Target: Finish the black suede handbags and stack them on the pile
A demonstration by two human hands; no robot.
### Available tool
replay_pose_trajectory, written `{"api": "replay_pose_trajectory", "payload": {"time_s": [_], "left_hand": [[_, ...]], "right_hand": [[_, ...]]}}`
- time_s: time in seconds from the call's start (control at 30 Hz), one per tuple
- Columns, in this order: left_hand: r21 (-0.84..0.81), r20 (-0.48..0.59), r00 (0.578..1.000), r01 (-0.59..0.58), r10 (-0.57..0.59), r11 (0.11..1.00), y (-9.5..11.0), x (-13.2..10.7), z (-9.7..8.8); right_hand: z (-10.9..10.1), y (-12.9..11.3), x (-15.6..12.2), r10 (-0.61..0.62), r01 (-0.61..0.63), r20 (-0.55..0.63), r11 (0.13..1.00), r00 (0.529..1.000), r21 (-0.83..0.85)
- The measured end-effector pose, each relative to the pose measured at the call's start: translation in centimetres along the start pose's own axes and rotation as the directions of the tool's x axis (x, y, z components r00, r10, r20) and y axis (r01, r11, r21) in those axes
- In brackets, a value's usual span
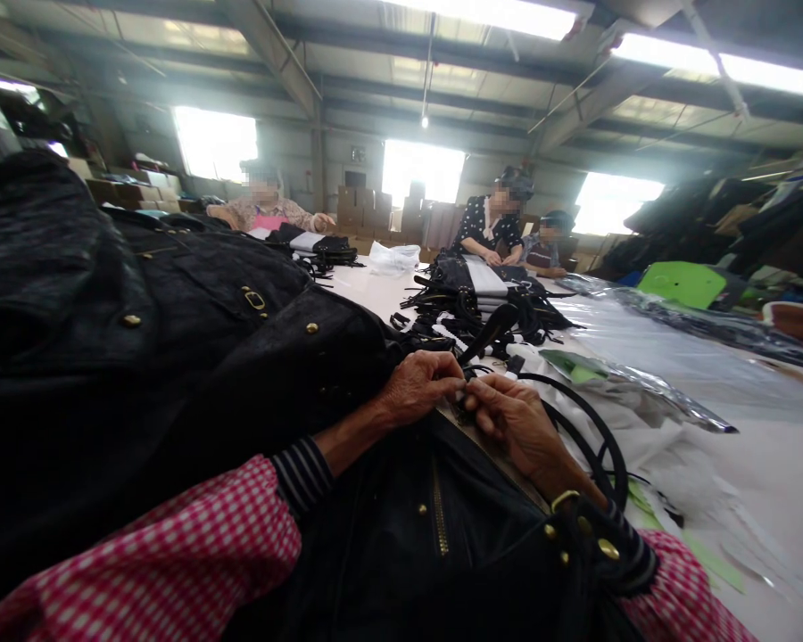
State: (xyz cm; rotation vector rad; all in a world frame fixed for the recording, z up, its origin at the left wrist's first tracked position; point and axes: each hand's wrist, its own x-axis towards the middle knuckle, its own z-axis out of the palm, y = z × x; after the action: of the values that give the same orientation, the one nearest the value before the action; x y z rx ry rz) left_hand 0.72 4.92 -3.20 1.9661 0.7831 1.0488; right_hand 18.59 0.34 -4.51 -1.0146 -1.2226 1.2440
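Note:
A black handbag (388, 526) with gold zips and studs lies in front of me, its black handles (599, 428) arching up on the right. At the bag's top edge my left hand (423, 385) pinches something small, too hidden to name. Close against it, the fingers of my right hand (509, 419) are pinched together at the same spot. What sits between the fingertips cannot be made out. My right wrist passes by a strap with gold fittings.
Black bags (194, 294) with gold hardware are heaped at left. Further along the table lie stacked black bags (488, 285), clear plastic sheeting (649, 330), white wrapping (675, 473) and a green piece (681, 283). Several people, including one in a dotted top (485, 223), work across the table.

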Motion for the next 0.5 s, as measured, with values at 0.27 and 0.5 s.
{"api": "replay_pose_trajectory", "payload": {"time_s": [0.27, 0.5], "left_hand": [[0.159, -0.042, 0.999, 0.004, 0.003, 0.987, -0.2, -0.2, 0.25], [0.2, -0.043, 0.999, 0.027, -0.018, 0.98, -0.14, -0.2, 0.44]], "right_hand": [[0.02, 0.01, -0.02, 0.012, -0.012, -0.002, 0.997, 1.0, -0.079], [0.04, 0.03, 0.02, -0.019, 0.019, -0.041, 1.0, 0.999, 0.006]]}}
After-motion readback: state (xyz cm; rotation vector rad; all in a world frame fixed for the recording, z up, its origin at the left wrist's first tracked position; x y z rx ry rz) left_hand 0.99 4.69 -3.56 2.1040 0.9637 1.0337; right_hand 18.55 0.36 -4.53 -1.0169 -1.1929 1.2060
